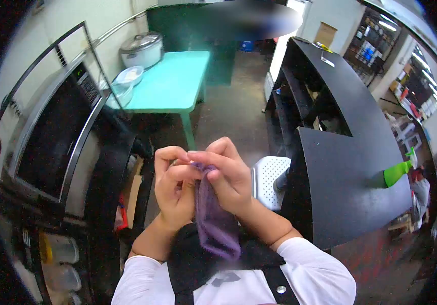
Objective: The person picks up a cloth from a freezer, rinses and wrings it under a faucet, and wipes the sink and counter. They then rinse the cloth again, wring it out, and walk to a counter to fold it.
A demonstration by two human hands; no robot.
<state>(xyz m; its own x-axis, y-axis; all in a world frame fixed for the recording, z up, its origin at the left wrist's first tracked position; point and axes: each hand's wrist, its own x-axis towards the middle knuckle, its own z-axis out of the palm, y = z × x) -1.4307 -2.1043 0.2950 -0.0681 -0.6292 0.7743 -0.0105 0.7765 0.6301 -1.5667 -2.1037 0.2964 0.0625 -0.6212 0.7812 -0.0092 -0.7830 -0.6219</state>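
Note:
A soft purple cloth (213, 218) hangs from both hands in front of my chest, narrow at the top and wider toward its lower end. My left hand (174, 185) pinches its gathered upper edge, fingers bent. From the other side my right hand (230, 175) grips the same edge, thumb and forefinger pressed together. The fingertips of the two hands meet at the top of the cloth. Behind it are the black apron (190, 259) and white shirt I wear. The exact kind of cloth item cannot be made out.
A microwave (51, 137) stands on the left. Beyond it, a green table (173, 81) bears a large rice cooker (142, 51) and plastic bowls (129, 76). On the right, a black counter (353, 178) holds a green spray bottle (396, 175). A white perforated stool (269, 173) stands beside the counter.

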